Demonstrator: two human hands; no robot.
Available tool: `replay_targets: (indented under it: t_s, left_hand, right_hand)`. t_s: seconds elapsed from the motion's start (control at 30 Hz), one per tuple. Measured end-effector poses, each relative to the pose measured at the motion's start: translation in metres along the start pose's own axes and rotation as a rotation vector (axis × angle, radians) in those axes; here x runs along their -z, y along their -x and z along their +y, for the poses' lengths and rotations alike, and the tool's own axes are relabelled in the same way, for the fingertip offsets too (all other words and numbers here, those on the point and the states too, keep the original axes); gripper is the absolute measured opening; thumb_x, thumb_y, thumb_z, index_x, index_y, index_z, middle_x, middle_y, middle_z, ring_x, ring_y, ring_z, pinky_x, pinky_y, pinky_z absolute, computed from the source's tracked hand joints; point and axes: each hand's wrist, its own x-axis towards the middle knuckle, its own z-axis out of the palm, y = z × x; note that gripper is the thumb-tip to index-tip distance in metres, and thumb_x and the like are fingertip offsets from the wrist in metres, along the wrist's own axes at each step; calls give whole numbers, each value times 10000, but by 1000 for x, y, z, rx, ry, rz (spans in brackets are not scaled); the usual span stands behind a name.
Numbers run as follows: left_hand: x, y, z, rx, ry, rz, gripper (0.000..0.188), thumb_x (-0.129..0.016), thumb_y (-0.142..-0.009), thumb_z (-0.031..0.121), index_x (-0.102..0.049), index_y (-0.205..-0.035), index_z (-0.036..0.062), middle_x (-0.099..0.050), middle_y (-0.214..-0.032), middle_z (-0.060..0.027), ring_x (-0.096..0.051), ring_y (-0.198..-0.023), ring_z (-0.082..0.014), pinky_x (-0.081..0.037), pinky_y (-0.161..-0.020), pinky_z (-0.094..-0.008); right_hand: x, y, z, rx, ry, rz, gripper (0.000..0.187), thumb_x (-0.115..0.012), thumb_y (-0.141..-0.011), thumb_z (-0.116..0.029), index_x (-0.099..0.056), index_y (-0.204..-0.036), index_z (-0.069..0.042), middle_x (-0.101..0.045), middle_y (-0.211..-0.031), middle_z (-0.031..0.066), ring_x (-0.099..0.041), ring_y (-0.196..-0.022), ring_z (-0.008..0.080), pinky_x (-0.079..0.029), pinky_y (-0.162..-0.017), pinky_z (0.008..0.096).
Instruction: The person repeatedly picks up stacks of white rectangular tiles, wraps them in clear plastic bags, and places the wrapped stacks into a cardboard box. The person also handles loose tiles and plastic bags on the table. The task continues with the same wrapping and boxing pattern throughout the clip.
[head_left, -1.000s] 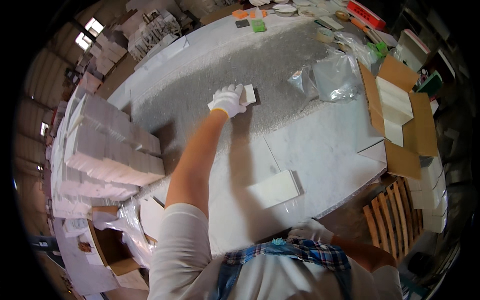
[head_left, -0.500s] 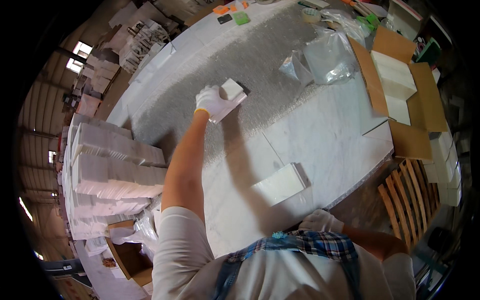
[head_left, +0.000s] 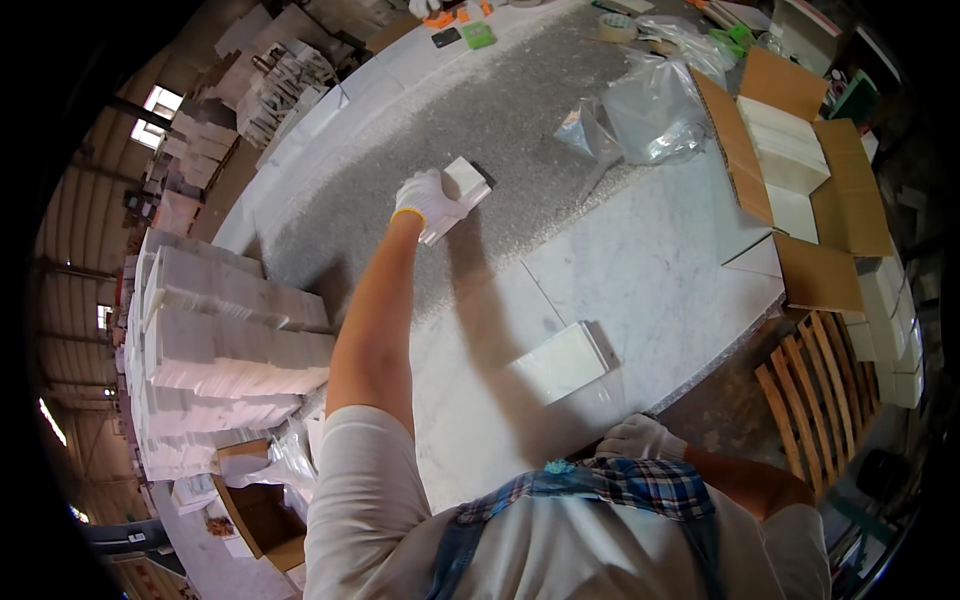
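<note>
My left hand (head_left: 432, 200), in a white glove with a yellow cuff, is closed on the near left side of a small stack of white marble tiles (head_left: 466, 180) lying on the grey, rough part of the table. Its fingertips are partly hidden. Beside the table's near edge rests my right hand (head_left: 640, 438), gloved too, with curled fingers; whether anything is in it is hidden. Between my hands, closer to the right one, another small stack of white tiles (head_left: 565, 365) lies on the pale marble slab (head_left: 640, 270).
Tall stacks of white tiles (head_left: 225, 340) stand at left. An open cardboard box (head_left: 855, 190) with white tiles is at right, beside clear plastic bags (head_left: 655, 110) and a tape roll (head_left: 616, 28). A wooden pallet (head_left: 815, 400) lies lower right. Another person's gloved hand (head_left: 424, 8) shows at the far edge.
Another person's gloved hand has come into view at the far edge, by the orange pieces. My left hand has barely shifted on the tile stack; my right hand stays put.
</note>
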Motion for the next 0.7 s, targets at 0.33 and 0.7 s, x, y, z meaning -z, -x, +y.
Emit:
replay_targets:
  t_s: [0.33, 0.7]
  left_hand:
    - [13, 64, 20, -69, 112, 366, 682, -844, -667, 479, -657, -1124, 8, -673, -1129, -227, -623, -1144, -407, -506, -999, -467]
    - [17, 287, 144, -230, 131, 73, 716, -864, -667, 600, -675, -1048, 25, -651, -1049, -196, -645, -1011, -371, -526, -900, -451]
  right_hand:
    - [12, -28, -2, -158, 15, -738, 253, -594, -975, -229, -662, -1219, -236, -656, -1212, -32, -644, -1123, 183, -555, -908, 359]
    - [-12, -5, 10, -346, -407, -419, 141, -559, -986, -313, -685, -1020, -258, -681, -1055, -46, -664, -991, 184, -527, -785, 390]
